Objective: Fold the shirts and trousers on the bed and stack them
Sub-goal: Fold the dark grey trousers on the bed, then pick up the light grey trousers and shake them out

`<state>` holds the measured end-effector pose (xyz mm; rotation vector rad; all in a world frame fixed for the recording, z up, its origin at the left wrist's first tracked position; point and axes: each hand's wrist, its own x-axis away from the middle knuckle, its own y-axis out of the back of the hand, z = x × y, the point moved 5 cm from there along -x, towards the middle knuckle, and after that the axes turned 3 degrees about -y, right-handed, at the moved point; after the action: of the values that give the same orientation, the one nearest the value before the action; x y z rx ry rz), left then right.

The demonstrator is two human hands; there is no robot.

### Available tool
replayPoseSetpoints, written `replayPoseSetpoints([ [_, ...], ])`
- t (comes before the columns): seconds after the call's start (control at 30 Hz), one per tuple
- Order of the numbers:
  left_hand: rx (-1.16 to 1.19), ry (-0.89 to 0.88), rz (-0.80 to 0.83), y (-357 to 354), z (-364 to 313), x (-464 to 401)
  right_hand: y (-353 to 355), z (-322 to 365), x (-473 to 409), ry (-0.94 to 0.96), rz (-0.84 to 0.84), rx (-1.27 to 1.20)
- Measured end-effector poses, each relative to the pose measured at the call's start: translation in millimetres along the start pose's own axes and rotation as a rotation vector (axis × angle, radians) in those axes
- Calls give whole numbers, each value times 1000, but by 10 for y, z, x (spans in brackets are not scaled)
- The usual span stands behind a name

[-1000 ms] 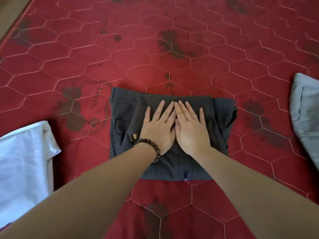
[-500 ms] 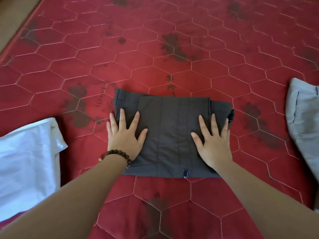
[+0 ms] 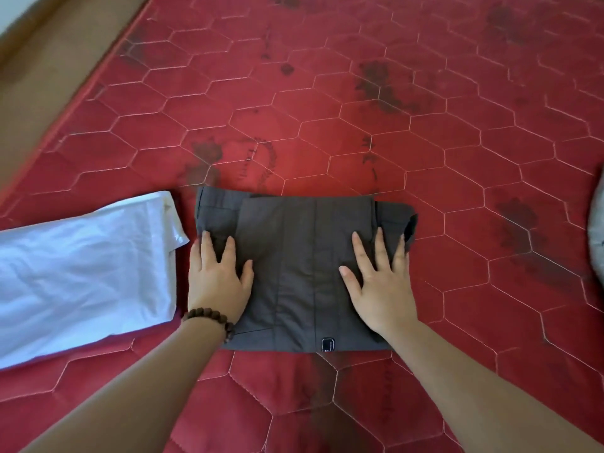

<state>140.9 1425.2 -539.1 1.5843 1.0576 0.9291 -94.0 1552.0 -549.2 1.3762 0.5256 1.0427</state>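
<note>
Folded dark grey trousers (image 3: 300,256) lie flat as a compact rectangle in the middle of the red quilted bed (image 3: 359,125). My left hand (image 3: 219,282), with a bead bracelet on the wrist, rests flat on the trousers' left edge with fingers spread. On the right part of the trousers my right hand (image 3: 379,286) presses flat, fingers straight. A folded white shirt (image 3: 81,276) lies just left of the trousers, close to my left hand.
A grey garment (image 3: 596,237) shows at the right edge of the view. The bed's left edge runs diagonally at the upper left, with brown floor (image 3: 49,60) beyond it. Dark printed patches mark the red cover.
My hands slid apart from the trousers' centre to its left and right sides. The view then shifted right, so the white shirt now sits nearer the trousers and the grey garment is almost out of view.
</note>
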Motion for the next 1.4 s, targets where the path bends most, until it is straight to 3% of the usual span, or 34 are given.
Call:
replayPoseSetpoints([
  [0.1,-118,-128,-63,130,-105,176,124,228,141,-91,-140,-11],
  [0.17,-95,-323,-39,114,-393,355,130,551,287,45,-215,-17],
  [0.23,-90,-436,57,-56,-601,507,-49,811,403,215,-161,30],
  [0.33,-124,-408,137,-264,-578,507,-201,733,385,180,-105,51],
  [0.63,-121,-291,118,-309,-420,528,-253,303,478,80,-180,11],
  [0.73,-144,-268,171,-272,-448,516,-202,327,431,108,-78,18],
  [0.83,-129,-196,327,-162,-524,560,-83,241,482,158,114,-21],
  [1.0,-113,-206,496,317,-813,916,424,-130,1095,50,290,-199],
  [1.2,-11,-338,459,834,-1604,1561,1043,-1019,2134,-152,179,-281],
  [1.4,-9,-458,464,713,-2676,2264,1233,-2127,2826,-329,95,-317],
])
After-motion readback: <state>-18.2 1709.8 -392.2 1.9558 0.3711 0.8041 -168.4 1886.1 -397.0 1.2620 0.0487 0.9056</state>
